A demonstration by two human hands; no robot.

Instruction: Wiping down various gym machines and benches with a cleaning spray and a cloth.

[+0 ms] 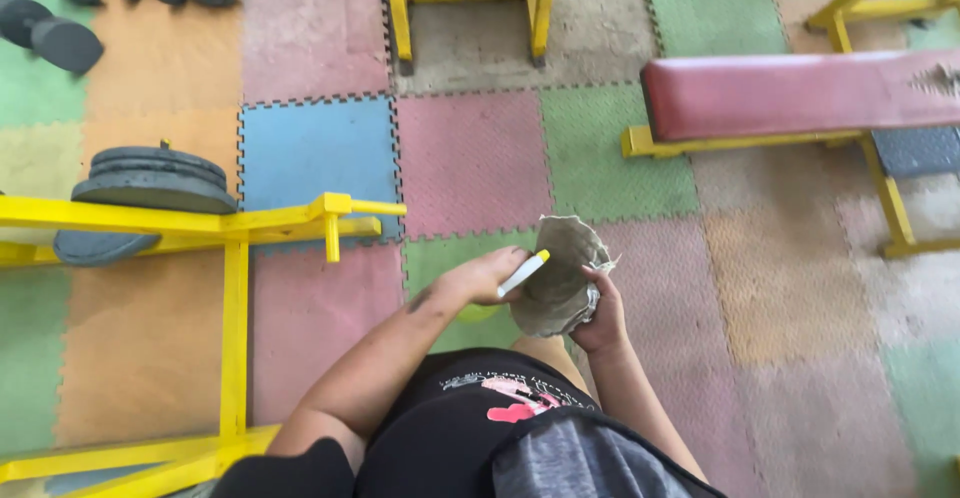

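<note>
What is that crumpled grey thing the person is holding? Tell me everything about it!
The crumpled grey sheet looks like thick, worn paper or thin card, dull grey-brown with ragged edges. It is bent and creased into a loose cup shape, its upper edge pointing away from the person. The right hand grips its lower right side, and some crinkled silvery stuff shows there. The left hand holds a white marker with a yellow cap against its left side. It hangs in the air above the coloured foam floor mats.

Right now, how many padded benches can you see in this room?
1. The red padded bench stands at the upper right on a yellow frame. Others may be hidden outside the view.
</note>
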